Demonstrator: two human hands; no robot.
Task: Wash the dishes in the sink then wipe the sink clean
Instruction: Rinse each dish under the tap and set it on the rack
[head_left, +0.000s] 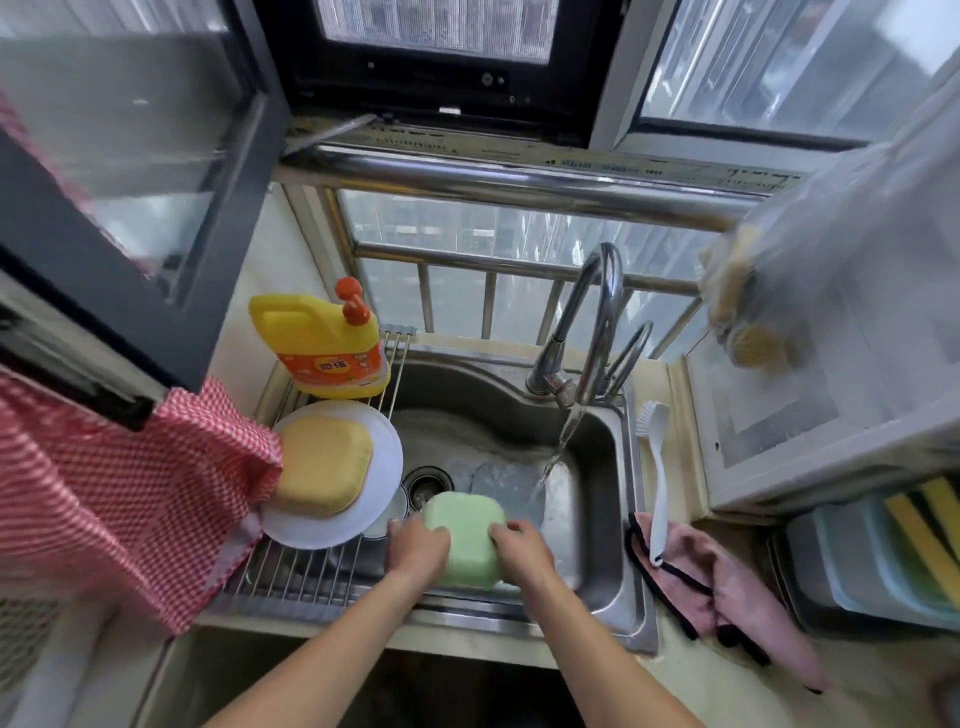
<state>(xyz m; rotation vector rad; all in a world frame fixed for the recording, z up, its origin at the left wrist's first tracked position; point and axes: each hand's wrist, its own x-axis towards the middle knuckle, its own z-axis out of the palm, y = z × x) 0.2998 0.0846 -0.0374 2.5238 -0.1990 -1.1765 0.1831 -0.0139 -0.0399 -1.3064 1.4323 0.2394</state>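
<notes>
Hands meet over a steel sink (613, 519) in the lower middle of the frame, holding a pale green bowl (465, 540) turned bottom-up between them. The left hand (415, 543) grips the bowl's left side with fingers curled over its edge; the right hand (519, 545) grips the right side the same way. Both bare forearms reach in from the bottom edge. A curved tap (597, 322) stands at the back of the sink, right of centre, and a stream of water (558, 452) falls from it into the basin just right of the green bowl. The drain (426, 480) sits just above the bowl. To the left, a wire rack (311, 571) spans the sink's left side, and on it lies a white plate (379, 467) with a yellow bowl (322, 465) upside down on top. Behind the plate, at centre left, stands a yellow soap bottle (324, 343) with an orange pump. A red and white checked cloth (130, 493) hangs down the left side of the frame, touching the yellow bowl. On the counter right of the sink, a white brush (657, 467) lies with its handle end resting on a pink cloth (727, 587). At the far right edge, a container holds yellow and green sponges (919, 530).
</notes>
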